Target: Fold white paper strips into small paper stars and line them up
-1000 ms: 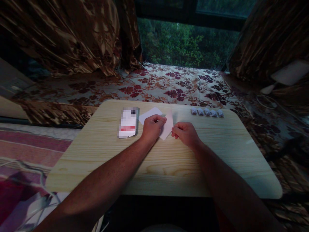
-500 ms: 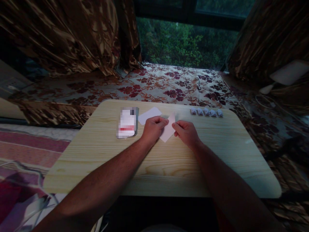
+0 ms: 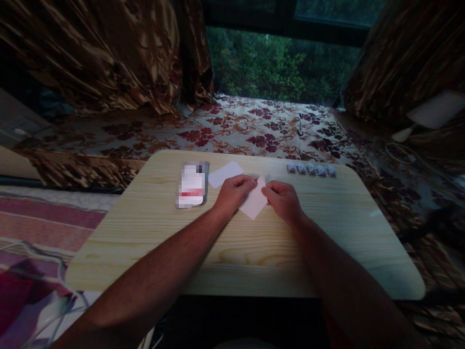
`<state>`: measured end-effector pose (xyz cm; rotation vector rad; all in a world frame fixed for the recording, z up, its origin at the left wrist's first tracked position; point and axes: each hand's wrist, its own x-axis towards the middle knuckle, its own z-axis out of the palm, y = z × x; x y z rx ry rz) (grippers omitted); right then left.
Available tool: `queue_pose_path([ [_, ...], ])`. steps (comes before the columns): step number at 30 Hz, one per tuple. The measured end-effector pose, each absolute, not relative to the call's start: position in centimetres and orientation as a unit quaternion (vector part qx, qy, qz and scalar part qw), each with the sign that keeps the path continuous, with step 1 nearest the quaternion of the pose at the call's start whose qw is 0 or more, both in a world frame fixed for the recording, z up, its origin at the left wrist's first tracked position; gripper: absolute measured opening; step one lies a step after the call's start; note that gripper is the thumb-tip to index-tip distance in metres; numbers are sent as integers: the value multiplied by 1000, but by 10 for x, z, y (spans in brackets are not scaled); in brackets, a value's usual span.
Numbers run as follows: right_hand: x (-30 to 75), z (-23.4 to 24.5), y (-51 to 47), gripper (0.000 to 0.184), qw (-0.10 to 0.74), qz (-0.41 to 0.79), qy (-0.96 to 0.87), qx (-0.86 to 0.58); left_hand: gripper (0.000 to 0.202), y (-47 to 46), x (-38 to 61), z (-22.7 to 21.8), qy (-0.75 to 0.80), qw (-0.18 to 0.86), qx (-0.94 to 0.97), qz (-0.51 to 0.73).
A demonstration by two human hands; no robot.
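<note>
A small white sheet of paper (image 3: 254, 203) lies at the middle of a light wooden table (image 3: 327, 242), one corner pointing toward me. My left hand (image 3: 232, 194) pinches its left edge with curled fingers. My right hand (image 3: 283, 199) pinches its upper right edge, thumb against forefinger. Both hands meet near the sheet's top corner.
Another white sheet (image 3: 225, 174) lies behind my left hand. A flat packet with a red stripe (image 3: 192, 185) sits to its left. Several small folded paper pieces (image 3: 311, 168) line the table's far right. A floral cloth (image 3: 254, 128) and curtains lie beyond.
Both hands have closed in on the sheet's top corner. The sheet has shifted slightly toward me and now shows more of its lower corner.
</note>
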<state>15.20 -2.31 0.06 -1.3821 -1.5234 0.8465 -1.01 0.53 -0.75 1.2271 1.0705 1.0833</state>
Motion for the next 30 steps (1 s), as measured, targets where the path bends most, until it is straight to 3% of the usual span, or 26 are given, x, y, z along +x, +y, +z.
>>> queue_pose_path([
  [4, 151, -2, -24, 27, 414, 358, -645, -533, 35, 4, -9, -6, 424, 598, 491, 471],
  [9, 150, -5, -26, 24, 391, 404, -656, -503, 25, 2, -10, -4, 396, 614, 496, 469],
  [30, 150, -12, -23, 22, 387, 431, -644, -500, 19, 4, -12, -4, 433, 520, 555, 484],
])
